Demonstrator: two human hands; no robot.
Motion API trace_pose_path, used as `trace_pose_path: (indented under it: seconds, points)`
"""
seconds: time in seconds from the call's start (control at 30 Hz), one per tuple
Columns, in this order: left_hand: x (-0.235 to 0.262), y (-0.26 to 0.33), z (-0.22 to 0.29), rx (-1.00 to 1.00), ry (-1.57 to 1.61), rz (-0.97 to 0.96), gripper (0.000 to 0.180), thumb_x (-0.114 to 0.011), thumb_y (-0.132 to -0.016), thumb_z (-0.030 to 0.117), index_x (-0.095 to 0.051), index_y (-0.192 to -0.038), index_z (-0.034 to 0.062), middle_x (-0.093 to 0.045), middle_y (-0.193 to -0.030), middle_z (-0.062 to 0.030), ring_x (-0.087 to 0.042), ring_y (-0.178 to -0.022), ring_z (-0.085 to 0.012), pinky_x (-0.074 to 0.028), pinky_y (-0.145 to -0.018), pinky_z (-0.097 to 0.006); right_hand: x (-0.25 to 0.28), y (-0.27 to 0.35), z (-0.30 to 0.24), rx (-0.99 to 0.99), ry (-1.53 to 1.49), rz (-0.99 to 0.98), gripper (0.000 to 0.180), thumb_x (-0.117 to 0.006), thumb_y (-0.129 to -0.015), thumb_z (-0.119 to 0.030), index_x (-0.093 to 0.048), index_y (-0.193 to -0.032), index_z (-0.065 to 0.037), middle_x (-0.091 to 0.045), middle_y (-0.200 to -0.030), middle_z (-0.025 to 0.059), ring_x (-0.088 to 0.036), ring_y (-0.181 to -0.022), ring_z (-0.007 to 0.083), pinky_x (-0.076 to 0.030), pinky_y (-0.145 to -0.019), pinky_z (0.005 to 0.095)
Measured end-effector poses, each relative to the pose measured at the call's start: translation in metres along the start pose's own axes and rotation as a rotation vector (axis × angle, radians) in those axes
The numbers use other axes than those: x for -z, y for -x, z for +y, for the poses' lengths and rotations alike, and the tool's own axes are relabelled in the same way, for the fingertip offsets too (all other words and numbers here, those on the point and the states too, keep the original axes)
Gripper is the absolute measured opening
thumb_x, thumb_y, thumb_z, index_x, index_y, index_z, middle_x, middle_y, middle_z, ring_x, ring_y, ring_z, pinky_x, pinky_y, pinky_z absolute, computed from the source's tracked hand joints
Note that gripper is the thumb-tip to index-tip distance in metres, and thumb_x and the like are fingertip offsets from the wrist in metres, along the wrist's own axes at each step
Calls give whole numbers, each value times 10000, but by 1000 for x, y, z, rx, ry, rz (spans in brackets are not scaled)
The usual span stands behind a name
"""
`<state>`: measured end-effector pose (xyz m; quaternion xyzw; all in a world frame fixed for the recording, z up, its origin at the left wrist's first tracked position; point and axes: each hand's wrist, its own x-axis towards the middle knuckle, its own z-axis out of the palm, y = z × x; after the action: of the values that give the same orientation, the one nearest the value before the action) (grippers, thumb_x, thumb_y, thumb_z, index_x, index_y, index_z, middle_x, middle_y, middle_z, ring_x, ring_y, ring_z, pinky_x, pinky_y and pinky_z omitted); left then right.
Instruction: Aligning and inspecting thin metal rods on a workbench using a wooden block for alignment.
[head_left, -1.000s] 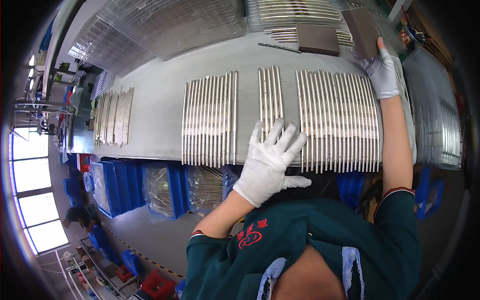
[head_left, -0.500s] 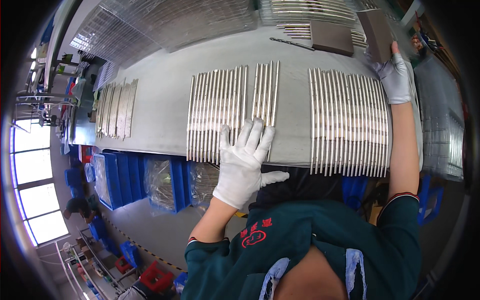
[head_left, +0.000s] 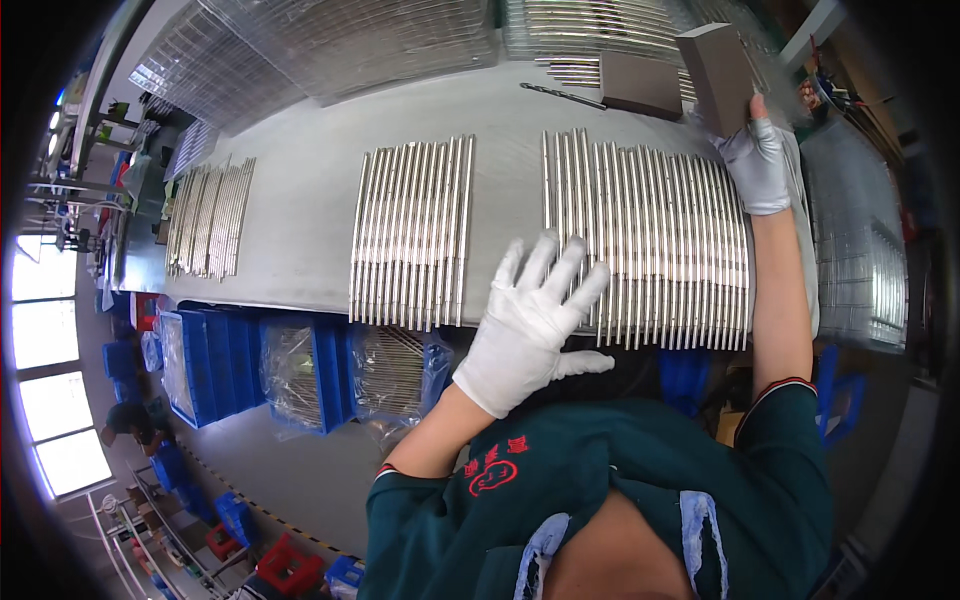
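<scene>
My left hand (head_left: 535,325), in a white glove, is open with its fingers spread. Its fingertips rest on the lower part of several metal rods at the left end of the right-hand row of rods (head_left: 680,240). At the far right, my gloved right hand (head_left: 762,170) is closed around the lower end of a brown rectangular block (head_left: 722,80), held up above the table. To the left of my left hand lies another row of shiny rods (head_left: 410,235), side by side with their near ends at the table's front edge.
A second brown block (head_left: 640,85) lies on more rods at the back, beside a drill bit (head_left: 562,96). Shorter rods (head_left: 210,220) lie far left. Clear plastic trays (head_left: 400,50) stand along the back. Blue crates (head_left: 235,355) and bagged rods (head_left: 390,370) sit below the front edge.
My left hand has slid a small group of rods rightward, from beside the middle row up against the right-hand row. The block remains in my right hand. The whole view has shifted slightly.
</scene>
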<state>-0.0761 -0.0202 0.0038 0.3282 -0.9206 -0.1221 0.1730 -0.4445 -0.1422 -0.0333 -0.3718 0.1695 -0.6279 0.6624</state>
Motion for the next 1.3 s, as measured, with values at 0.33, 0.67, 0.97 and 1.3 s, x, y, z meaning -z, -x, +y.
trace_pose_path:
  seconds: [0.33,0.67,0.97,1.3]
  points:
    - [-16,10,-7,122,-72,34,1046,-683,-659,696,-443,-1408,7,-476,-1318,-285,-419,-1281,-483,-296,-1078,-610,-107,-77,85,-219,733,-108,620,-590,-980,-461,-447,-1493,-144,-581,-1350,55,-554,-1234,138,-435,-1040,287]
    - [-18,10,-9,94,-90,73,917,-597,-689,757,-532,-1375,151,-495,-1293,-303,-451,-1250,-475,-330,-1046,-607,-108,-87,95,-526,595,-189,620,-568,-991,-454,-443,-1484,-100,-563,-1370,71,-560,-1228,160,-458,-1057,347]
    - [2,16,-24,116,-24,31,1087,-566,-715,802,-392,-1450,20,-436,-1368,-325,-377,-1336,-498,-229,-1146,-584,-133,-50,76,-226,632,-35,652,-609,-971,-453,-436,-1490,-99,-569,-1343,46,-572,-1187,141,-478,-1012,298]
    - [43,33,-148,737,-282,311,612,-594,-902,548,-648,-1257,52,-646,-1255,-153,-600,-1129,-372,-508,-941,-453,-82,21,8,-39,491,309,578,-567,-1009,-372,-417,-1473,-63,-548,-1383,102,-529,-1288,232,-430,-1096,416]
